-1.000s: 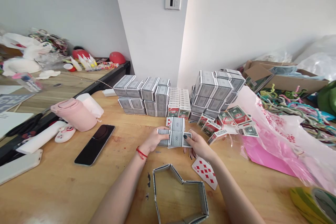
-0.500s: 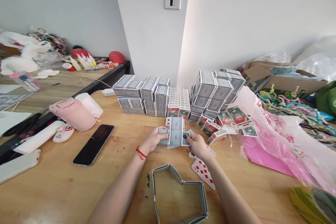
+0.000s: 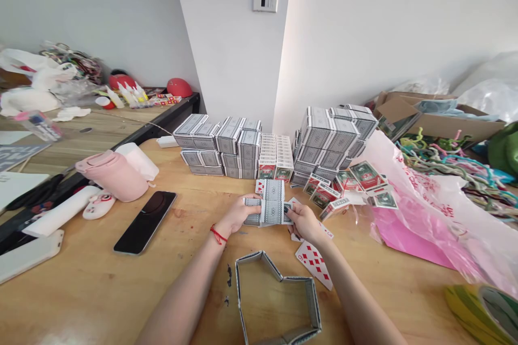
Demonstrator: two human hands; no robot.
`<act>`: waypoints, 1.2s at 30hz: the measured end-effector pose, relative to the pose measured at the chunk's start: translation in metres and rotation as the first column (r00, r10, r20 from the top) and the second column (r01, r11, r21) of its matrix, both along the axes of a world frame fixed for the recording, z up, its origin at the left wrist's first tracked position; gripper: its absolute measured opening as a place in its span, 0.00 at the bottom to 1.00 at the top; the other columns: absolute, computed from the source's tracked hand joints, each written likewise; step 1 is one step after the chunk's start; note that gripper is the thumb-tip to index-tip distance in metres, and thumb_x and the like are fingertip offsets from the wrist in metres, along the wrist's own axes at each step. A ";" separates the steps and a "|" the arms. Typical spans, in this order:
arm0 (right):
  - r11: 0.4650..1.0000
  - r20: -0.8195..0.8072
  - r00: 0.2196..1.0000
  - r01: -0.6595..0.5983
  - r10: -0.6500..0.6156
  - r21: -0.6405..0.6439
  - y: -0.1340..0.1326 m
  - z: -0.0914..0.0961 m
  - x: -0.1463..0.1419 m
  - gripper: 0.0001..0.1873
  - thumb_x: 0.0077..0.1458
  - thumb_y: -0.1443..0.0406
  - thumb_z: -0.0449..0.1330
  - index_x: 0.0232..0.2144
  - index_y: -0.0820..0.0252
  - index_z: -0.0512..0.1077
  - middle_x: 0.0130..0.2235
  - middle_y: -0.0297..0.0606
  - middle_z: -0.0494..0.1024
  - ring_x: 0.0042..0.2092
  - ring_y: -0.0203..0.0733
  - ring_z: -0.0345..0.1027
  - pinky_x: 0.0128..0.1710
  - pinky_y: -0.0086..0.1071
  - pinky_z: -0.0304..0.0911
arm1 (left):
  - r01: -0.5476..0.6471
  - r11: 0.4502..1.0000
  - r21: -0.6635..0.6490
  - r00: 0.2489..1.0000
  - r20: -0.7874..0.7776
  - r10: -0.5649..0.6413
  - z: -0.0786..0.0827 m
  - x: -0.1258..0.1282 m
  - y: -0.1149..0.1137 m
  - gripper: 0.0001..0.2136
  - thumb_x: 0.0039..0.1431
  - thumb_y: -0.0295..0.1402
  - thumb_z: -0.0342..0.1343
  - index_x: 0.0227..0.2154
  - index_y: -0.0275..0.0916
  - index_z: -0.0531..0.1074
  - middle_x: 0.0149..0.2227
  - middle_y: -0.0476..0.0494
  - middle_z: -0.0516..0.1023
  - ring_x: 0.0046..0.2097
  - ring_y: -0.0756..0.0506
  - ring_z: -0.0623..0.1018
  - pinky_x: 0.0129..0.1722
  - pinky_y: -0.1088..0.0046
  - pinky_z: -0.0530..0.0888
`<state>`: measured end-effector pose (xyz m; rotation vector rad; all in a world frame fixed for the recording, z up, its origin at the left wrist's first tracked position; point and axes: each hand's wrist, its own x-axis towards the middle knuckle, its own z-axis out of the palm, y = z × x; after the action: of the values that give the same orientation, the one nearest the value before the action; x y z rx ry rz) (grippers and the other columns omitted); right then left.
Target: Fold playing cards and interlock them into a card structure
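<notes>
Grey-backed playing cards, arranged in a cross-like shape, are held between my two hands above the table. My left hand pinches the left end, thumb on top. My right hand grips the right end, thumb pressed on a card. Part of a red-pip card shows behind the held cards. Below my right wrist lies a nine of diamonds, face up, with other cards partly hidden under the hand. Between my forearms stands an angular frame of folded cards, open in the middle.
Stacked card-covered blocks stand at the back left and back right, with a row of card boxes between. Loose card boxes lie right. A phone and pink cup sit left; pink plastic and tape right.
Almost nothing differs. The held cards appear slightly further right, and both hands keep their grip. The view has shifted very little.
</notes>
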<state>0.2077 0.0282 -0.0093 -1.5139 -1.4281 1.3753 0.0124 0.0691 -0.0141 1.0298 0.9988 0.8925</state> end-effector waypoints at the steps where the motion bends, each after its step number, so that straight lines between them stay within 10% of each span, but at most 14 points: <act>1: 1.000 -0.020 1.000 -0.008 0.007 -0.008 0.001 0.000 0.001 0.14 0.50 0.56 0.49 0.19 0.57 0.57 0.11 0.27 0.64 0.10 0.29 0.52 0.10 0.23 0.44 | 0.002 1.000 -0.006 1.000 0.010 -0.002 0.000 0.000 0.000 0.14 0.31 0.28 0.64 0.28 0.35 0.73 0.28 0.48 0.75 0.30 0.50 0.71 0.32 0.76 0.66; 16: 1.000 -0.116 0.993 -0.006 0.006 0.000 0.005 -0.005 0.011 0.17 0.49 0.52 0.52 0.20 0.58 0.57 0.12 0.28 0.67 0.09 0.29 0.52 0.08 0.23 0.42 | -0.009 0.999 -0.043 0.995 0.098 0.013 0.001 0.003 -0.001 0.17 0.29 0.28 0.67 0.28 0.35 0.73 0.26 0.48 0.76 0.29 0.49 0.73 0.35 0.72 0.68; 25: 0.990 -0.203 0.979 0.000 -0.029 -0.139 0.004 -0.003 0.011 0.12 0.47 0.56 0.53 0.22 0.58 0.60 0.18 0.33 0.73 0.18 0.40 0.70 0.14 0.28 0.62 | 0.013 1.000 -0.022 0.996 0.086 -0.011 -0.003 0.005 0.000 0.20 0.31 0.31 0.67 0.33 0.34 0.73 0.29 0.44 0.77 0.33 0.47 0.75 0.35 0.72 0.68; 36: 0.989 -0.285 0.958 -0.007 -0.035 -0.147 0.004 -0.003 0.013 0.13 0.47 0.55 0.54 0.23 0.59 0.61 0.18 0.35 0.73 0.19 0.41 0.71 0.15 0.28 0.64 | 0.028 0.999 -0.027 0.996 0.086 -0.026 0.000 0.005 0.001 0.20 0.32 0.31 0.66 0.34 0.33 0.73 0.34 0.42 0.78 0.35 0.45 0.75 0.34 0.73 0.68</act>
<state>0.2208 0.0317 -0.0122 -1.3421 -1.1554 1.6468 0.0177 0.0699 -0.0145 0.9713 0.9209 0.8910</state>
